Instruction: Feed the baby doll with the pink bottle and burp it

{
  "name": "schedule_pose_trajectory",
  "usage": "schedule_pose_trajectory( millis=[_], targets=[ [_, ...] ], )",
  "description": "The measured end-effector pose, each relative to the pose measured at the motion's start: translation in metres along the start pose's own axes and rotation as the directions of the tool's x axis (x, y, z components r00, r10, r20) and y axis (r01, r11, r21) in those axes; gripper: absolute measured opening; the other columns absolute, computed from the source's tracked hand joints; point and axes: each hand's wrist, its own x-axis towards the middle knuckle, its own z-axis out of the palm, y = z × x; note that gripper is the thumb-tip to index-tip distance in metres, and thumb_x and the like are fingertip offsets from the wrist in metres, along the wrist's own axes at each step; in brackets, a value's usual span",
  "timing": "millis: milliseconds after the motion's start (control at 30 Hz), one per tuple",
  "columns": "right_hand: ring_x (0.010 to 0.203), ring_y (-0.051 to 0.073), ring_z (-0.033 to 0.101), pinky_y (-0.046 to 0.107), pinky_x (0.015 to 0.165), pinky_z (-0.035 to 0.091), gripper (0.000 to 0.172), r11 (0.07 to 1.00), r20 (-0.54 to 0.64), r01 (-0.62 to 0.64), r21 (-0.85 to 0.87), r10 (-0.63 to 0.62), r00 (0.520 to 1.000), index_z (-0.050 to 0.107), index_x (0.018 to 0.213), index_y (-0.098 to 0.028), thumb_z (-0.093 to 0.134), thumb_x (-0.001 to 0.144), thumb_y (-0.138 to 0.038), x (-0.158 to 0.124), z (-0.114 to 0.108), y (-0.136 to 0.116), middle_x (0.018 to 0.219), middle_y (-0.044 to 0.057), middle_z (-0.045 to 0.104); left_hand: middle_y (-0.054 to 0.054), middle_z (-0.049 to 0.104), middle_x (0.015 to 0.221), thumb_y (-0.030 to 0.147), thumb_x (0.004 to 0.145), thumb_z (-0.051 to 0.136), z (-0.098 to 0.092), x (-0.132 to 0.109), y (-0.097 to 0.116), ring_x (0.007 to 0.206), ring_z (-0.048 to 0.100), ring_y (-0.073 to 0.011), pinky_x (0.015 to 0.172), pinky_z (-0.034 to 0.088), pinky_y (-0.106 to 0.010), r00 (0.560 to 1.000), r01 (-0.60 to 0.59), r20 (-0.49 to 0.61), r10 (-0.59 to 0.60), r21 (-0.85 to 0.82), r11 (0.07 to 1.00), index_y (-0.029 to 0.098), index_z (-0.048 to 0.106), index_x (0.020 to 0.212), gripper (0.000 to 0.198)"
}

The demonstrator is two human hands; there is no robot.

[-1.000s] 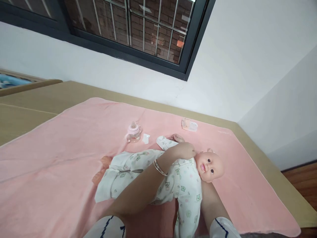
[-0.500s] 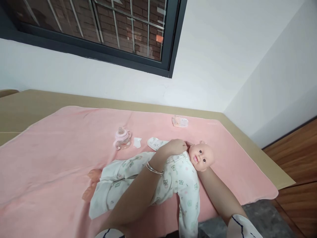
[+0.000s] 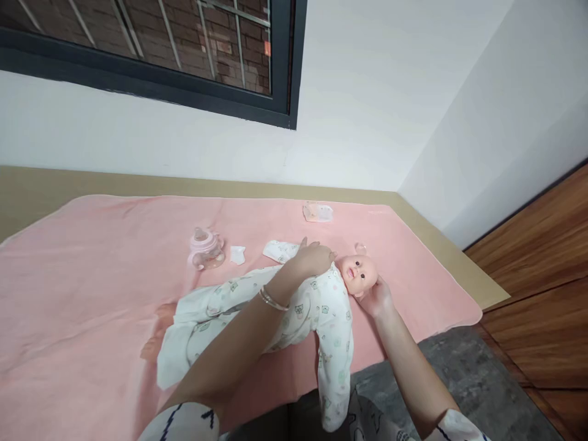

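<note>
Though the left hand's (image 3: 315,260) grip is unclear, the right (image 3: 379,298) cups the doll's head (image 3: 360,273).

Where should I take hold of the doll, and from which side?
Probably beneath the head and torso, coming from the near side: the doll lies lengthwise, face up, legs leftward, with the right hand against its head's near side.

Doll (image 3: 318,305), bottle (image 3: 207,250), packet (image 3: 318,212) on blanket (image 3: 82,294); bottle behind doll, toward left; packet farther back, right of bottle.
</note>
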Motion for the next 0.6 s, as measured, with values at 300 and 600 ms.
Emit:
schedule_pose_trajectory(
  millis=[300,600],
  targets=[
    [0.103,0.018,0.069,0.032,0.087,0.059,0.041,0.6,-0.276,0.214,-0.771,-0.618,0.736,0.048,0.117,-0.021,0.044,0.079,-0.036,0.03,-0.019,-0.071,0.121,0.012,0.067,-0.01,0.066,0.126,0.036,0.1,0.063,0.031,-0.064,0.022,0.113,0.065,-0.0245,0.099,0.055,-0.049,0.959,0.087,-0.279,-0.06,0.086,0.993,0.017,0.065,0.122,0.029],
    [0.109,0.031,0.066,0.039,0.099,0.046,0.041,-0.352,0.061,-0.043,-0.935,-0.279,0.958,0.07,0.115,-0.012,0.068,0.076,-0.026,0.083,0.017,-0.119,0.114,0.018,0.072,-0.012,0.061,0.135,0.039,0.099,0.064,0.069,-0.102,0.001,0.122,0.061,-0.0282,0.104,0.052,-0.053,0.857,0.074,-0.514,-0.028,0.068,0.995,0.018,0.061,0.132,0.039]
  ],
)
